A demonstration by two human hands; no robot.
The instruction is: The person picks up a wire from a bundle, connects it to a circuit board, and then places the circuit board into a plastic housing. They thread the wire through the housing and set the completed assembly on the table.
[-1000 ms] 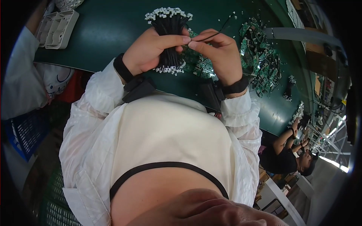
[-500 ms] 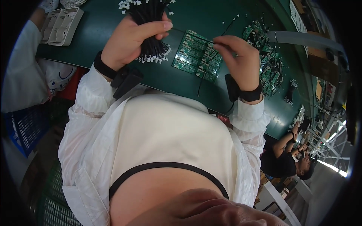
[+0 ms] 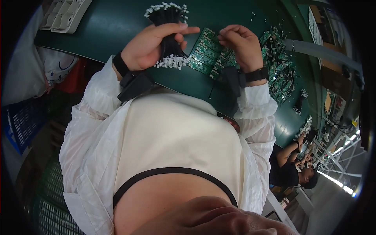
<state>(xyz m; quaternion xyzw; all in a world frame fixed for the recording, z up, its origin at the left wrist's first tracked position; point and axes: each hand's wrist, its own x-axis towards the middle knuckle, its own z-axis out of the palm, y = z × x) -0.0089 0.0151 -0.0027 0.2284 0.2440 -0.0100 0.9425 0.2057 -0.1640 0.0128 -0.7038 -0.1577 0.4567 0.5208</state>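
Note:
My left hand [image 3: 143, 46] is closed around a thick bundle of black cables [image 3: 170, 46] with small white connectors at both ends. Its index finger stretches out toward the right. Thumb and fingers of my right hand [image 3: 244, 45] are pinched together above the circuit boards; anything between them is too small to make out. Below and between the hands lies a green circuit board panel [image 3: 201, 55], with a second panel [image 3: 222, 64] beside it, partly hidden by my right hand and wrist. A black cable [image 3: 211, 92] sticks out at the near edge of that panel.
Right of my right hand lies a heap of green circuit boards with cables [image 3: 279, 66]. Farther right is a smaller cable bundle [image 3: 300, 102]. A beige compartment tray [image 3: 64, 15] stands at the far left of the green table [image 3: 113, 23]. Another person [image 3: 288, 168] works at the right.
My left hand has moved right with the bundle, and its index finger now stretches out. My right hand has moved slightly up; the cable that ran to its fingertips no longer shows.

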